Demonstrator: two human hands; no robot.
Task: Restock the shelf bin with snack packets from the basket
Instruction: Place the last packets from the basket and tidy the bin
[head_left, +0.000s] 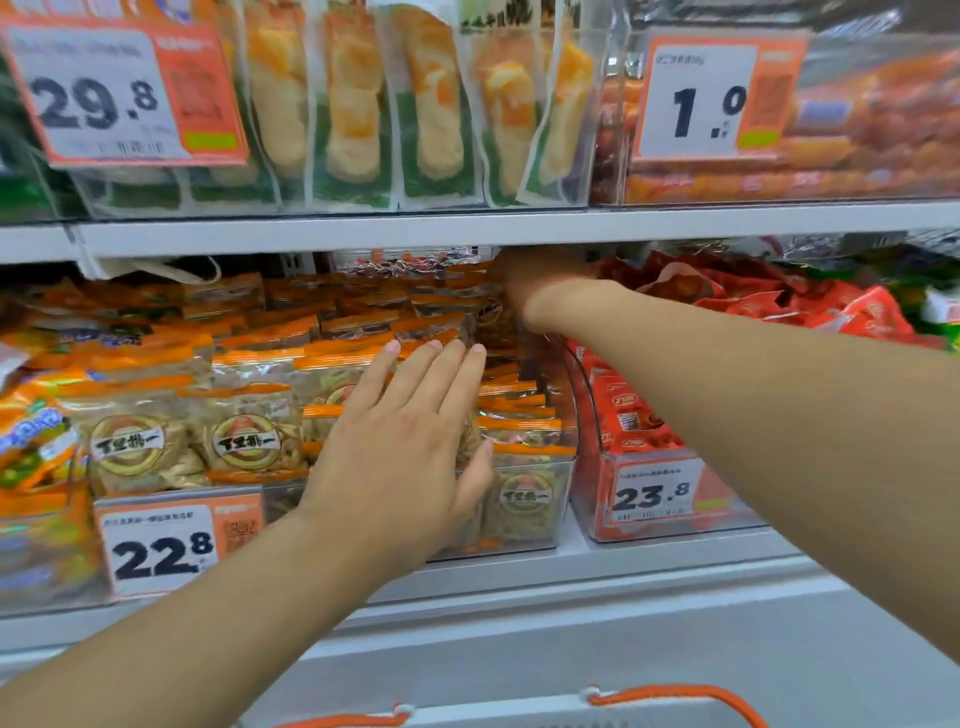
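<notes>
Step, as judged: settling stock in clear plastic shelf bin (563, 470) of orange-topped see-through snack packets (249, 441). Left hand (410, 447) flat, fingers straight, pressing packet row. Right hand (540, 283) deep at bin's back under white shelf edge (467, 228); grip can't tell. White basket w/ orange handles (675, 696) at bottom edge. Next: back to basket for more. Red packets (628, 415) in neighbour bin; low shelf above crowds reach.

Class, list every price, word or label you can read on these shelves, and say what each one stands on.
"29.8": price tag, upper shelf, left.
"1.0": price tag, upper shelf, right.
"22.8": price tag on the orange-topped packets' bin.
"23.8": price tag on the red packets' bin.
Small print on all tags and the packet logos: too blurred to read.
</notes>
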